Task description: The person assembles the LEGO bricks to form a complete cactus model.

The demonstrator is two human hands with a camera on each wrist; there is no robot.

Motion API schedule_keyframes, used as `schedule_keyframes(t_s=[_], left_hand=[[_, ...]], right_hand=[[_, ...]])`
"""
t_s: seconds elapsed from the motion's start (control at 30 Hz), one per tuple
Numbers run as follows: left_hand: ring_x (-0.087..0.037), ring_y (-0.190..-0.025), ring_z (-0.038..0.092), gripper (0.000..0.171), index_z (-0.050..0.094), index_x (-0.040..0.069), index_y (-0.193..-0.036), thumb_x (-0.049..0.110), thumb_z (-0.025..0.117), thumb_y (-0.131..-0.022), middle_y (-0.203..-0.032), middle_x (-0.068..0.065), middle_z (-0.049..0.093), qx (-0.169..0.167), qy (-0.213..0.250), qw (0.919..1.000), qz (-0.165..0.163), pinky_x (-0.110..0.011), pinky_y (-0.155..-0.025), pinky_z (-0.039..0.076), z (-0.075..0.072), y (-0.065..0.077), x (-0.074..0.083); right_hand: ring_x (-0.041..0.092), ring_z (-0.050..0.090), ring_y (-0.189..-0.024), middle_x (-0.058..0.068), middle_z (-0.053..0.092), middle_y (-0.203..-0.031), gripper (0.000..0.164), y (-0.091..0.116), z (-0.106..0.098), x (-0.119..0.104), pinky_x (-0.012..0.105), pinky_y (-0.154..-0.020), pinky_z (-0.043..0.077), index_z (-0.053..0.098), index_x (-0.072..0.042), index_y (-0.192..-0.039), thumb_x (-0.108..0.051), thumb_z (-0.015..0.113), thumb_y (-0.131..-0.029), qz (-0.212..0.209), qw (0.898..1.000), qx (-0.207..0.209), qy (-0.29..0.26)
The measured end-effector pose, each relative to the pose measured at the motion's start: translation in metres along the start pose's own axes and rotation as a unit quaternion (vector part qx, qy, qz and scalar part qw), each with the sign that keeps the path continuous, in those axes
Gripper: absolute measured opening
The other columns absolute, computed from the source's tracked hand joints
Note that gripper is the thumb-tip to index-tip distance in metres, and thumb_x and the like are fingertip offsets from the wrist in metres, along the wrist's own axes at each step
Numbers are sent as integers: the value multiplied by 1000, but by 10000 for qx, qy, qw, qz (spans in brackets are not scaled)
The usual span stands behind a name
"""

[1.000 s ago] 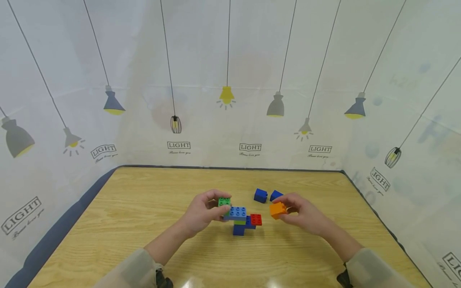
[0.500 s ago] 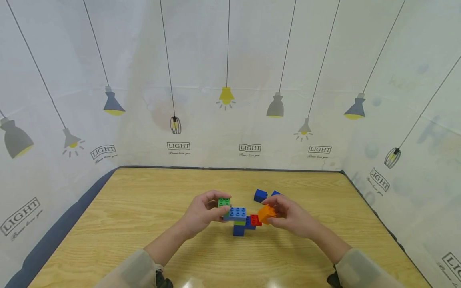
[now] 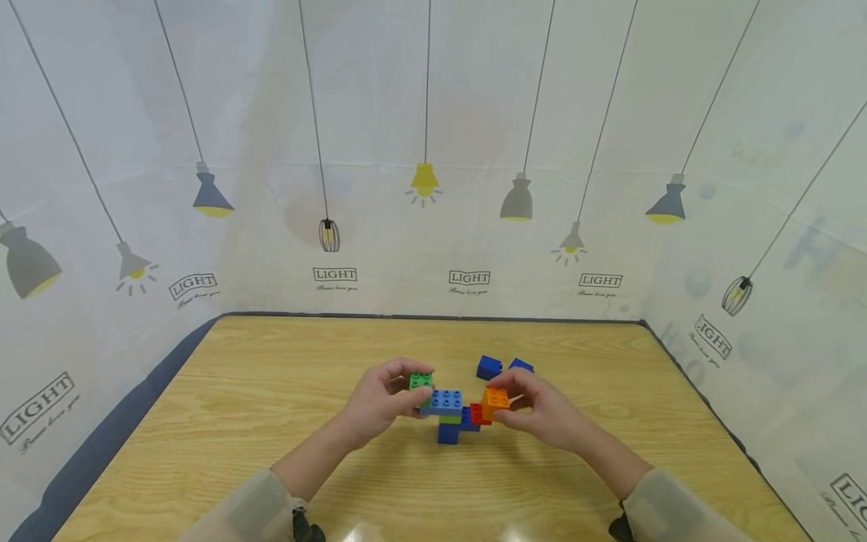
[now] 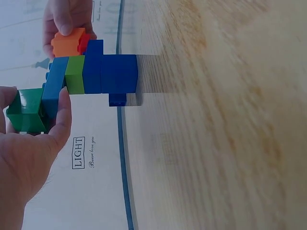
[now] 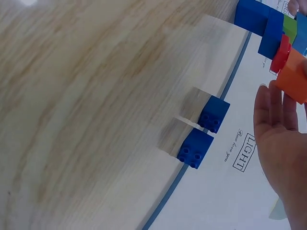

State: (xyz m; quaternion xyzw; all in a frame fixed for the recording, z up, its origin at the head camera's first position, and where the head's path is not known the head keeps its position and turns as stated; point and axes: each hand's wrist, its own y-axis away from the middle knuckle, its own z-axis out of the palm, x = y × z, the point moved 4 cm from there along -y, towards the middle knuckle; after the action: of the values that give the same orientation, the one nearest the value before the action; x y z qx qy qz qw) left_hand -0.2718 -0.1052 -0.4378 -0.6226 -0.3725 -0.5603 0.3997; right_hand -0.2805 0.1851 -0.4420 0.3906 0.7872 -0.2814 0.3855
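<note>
A small tower of toy building bricks stands on the wooden table. Its base is a dark blue brick, with lime green, more blue and a light blue brick stacked above. My left hand grips the green brick at the tower's upper left, one finger against the light blue brick. A flat red brick juts out on the right side. Between thumb and fingers, my right hand holds an orange brick, which sits right at the top of the red one, studs up.
Two loose dark blue bricks lie on the table just behind the right hand. A pale wall sheet printed with hanging lamps surrounds the table's far and side edges.
The orange brick has moved left with my right hand, from beside the tower to over the red brick, and has been turned level. My left hand has stayed in place.
</note>
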Motion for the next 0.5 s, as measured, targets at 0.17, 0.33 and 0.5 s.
schedule_keyframes(t_s=[0.17, 0.33, 0.5], left_hand=[[-20, -102, 68, 36, 68, 3, -139, 13, 75, -105, -111, -6, 62, 10, 3, 10000, 6, -46, -90, 70, 0, 0, 0], [-20, -102, 68, 36, 68, 3, -139, 12, 75, -105, -111, -6, 63, 19, 0, 10000, -3, -45, -90, 70, 0, 0, -1], [-20, -102, 68, 36, 68, 3, -139, 12, 75, -105, -112, -6, 63, 25, 4, 10000, 11, -45, -90, 70, 0, 0, -1]], right_hand=[[31, 72, -109, 17, 70, -127, 35, 1, 3, 3, 24, -91, 63, 66, -8, -136, -14, 77, -104, 155, 9992, -87, -345], [43, 75, -111, 24, 64, -133, 37, 2, 6, 5, 23, -92, 64, 62, -5, -141, -13, 74, -107, 264, 9960, -188, -834], [47, 75, -109, 26, 63, -132, 41, 3, 7, 4, 26, -91, 66, 61, -4, -144, -13, 73, -107, 294, 9942, -207, -1009]])
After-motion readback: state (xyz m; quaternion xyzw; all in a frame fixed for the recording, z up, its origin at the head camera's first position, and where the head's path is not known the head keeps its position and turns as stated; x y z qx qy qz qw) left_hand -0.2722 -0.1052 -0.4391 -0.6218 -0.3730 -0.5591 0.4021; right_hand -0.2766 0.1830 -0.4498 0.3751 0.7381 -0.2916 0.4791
